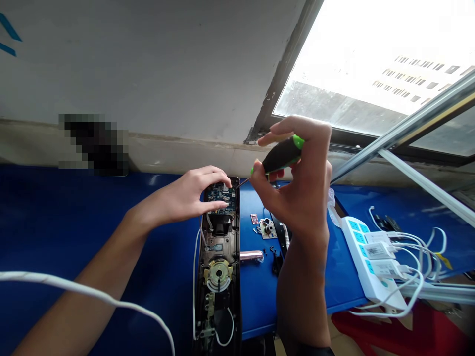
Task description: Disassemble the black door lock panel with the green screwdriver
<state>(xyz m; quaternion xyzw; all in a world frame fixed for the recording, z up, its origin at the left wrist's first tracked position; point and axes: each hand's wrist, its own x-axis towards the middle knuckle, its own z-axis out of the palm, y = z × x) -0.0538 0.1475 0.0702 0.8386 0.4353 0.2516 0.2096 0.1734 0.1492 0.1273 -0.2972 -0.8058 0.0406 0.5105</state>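
My left hand (pixel 196 193) spans a blue circuit board (pixel 221 197), with fingers over its top edge and thumb along its lower side. The board sits at the top of an opened brown electronic door lock (pixel 218 277), which lies lengthwise with its wiring and brass-coloured mechanism showing. My right hand (pixel 300 198) grips a screwdriver (pixel 280 155) with a black and green handle. Its thin shaft slants down-left, and its tip ends close to the board's top right corner. Part of the tip is hard to see against my left fingers.
Small screws, a small red board (pixel 254 218) and a white lock part (pixel 267 227) lie on the blue table (pixel 260 306). To the right is a white power strip (pixel 361 252) with plugged-in chargers and cables. A white cable (pixel 85 287) crosses my left forearm.
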